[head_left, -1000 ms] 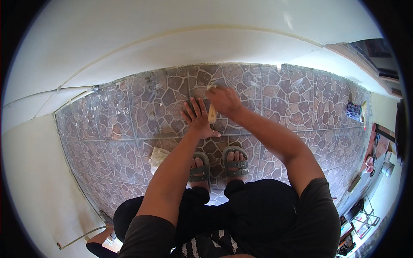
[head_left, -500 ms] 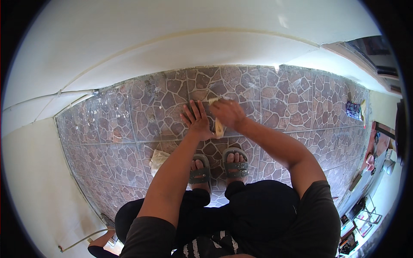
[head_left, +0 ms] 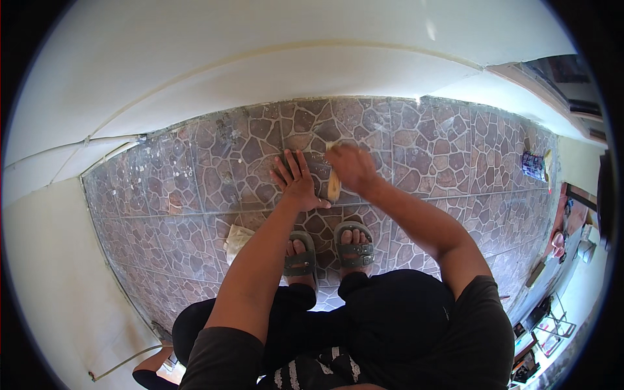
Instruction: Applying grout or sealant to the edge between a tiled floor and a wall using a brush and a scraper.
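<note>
The left hand (head_left: 299, 190) lies spread wide on the stone-patterned floor tiles (head_left: 426, 175), and the right hand (head_left: 353, 170) grips a wooden-handled tool (head_left: 334, 186), its handle poking out just beside the left thumb!

Mid-frame, the right hand (head_left: 353, 169) hides part of a yellowish tool (head_left: 333, 188). Left of centre, the left forearm (head_left: 252, 273) covers some cloth (head_left: 238, 242). Lower-right clutter (head_left: 524, 372) is too small to tell.
</note>
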The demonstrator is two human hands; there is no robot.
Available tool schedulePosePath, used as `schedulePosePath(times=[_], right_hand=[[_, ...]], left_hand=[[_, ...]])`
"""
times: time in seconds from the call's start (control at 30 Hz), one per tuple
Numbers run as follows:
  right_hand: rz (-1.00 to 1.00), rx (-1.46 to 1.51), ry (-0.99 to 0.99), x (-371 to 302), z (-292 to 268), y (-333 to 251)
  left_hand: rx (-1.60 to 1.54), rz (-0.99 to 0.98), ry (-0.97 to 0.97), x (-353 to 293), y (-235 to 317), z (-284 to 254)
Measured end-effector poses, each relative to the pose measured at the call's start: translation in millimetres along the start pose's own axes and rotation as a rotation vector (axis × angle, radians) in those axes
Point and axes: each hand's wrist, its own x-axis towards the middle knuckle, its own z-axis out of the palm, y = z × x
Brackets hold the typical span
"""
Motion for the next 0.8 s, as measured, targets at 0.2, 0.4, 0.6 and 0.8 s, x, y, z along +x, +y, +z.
schedulePosePath(times=[0.2,0.4,0.6,0.8], right_hand=[[0.025,0.019,-0.069,4.2,-14.2,9.3],[-0.023,-0.022,-0.105,-17.1,-2.5,1.5],[0.184,-0.017,0.017,-5.6,-28.3,32.8],[0.095,-0.014,-0.001,-50.6,-19.9,43.3]], left_hand=[[-0.013,-0.020,-0.027,-4.4,3.3,-1.9],[-0.021,-0.019,-0.038,-3.1,4.4,-3.2],[-0.034,-0.003,-0.025,-1.6,3.1,-1.8],[-0.028,0.008,-0.029,1.3,-1.8,4.2]])
